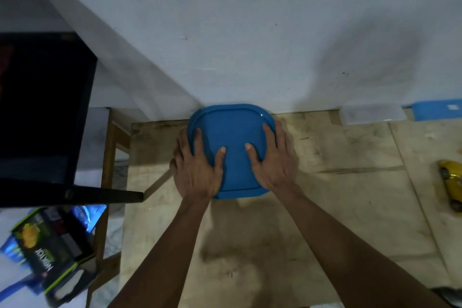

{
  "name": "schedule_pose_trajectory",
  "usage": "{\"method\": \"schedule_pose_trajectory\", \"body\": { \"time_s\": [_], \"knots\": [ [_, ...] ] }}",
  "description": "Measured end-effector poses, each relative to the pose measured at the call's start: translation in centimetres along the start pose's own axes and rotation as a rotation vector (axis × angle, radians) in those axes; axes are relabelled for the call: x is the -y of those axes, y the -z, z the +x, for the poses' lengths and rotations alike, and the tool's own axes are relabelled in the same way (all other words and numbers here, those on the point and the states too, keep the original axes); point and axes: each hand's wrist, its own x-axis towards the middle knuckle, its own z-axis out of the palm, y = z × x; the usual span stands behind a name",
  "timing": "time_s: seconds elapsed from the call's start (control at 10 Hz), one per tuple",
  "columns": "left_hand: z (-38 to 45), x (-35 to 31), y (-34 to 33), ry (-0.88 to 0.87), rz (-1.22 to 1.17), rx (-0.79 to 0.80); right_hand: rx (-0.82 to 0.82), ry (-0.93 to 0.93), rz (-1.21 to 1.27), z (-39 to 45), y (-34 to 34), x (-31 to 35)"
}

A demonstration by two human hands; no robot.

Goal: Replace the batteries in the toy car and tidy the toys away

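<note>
A blue square container lid (pixel 231 130) with rounded corners sits on the wooden table (pixel 325 207), against the white wall. My left hand (pixel 197 167) lies on its left side, thumb flat on the top and fingers wrapped over the left edge. My right hand (pixel 272 157) mirrors it on the right side, thumb on top, fingers down over the right edge. What is under the lid is hidden. A yellow toy car (pixel 451 186) lies on its side at the table's right edge, partly cut off by the frame.
A clear box with a blue box (pixel 436 110) beside it stands at the back right by the wall. A black monitor (pixel 37 112) fills the left. Below it, off the table, lies a dark carton (pixel 47 250) among blue packets. A wooden frame (pixel 107 170) borders the table's left.
</note>
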Motion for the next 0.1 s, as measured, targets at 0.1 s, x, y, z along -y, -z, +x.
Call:
{"method": "schedule_pose_trajectory", "body": {
  "time_s": [0.1],
  "knots": [
    [-0.30,-0.04,0.56,0.009,0.064,-0.037,-0.045,-0.043,0.117,-0.34,0.60,0.00]
  ]
}}
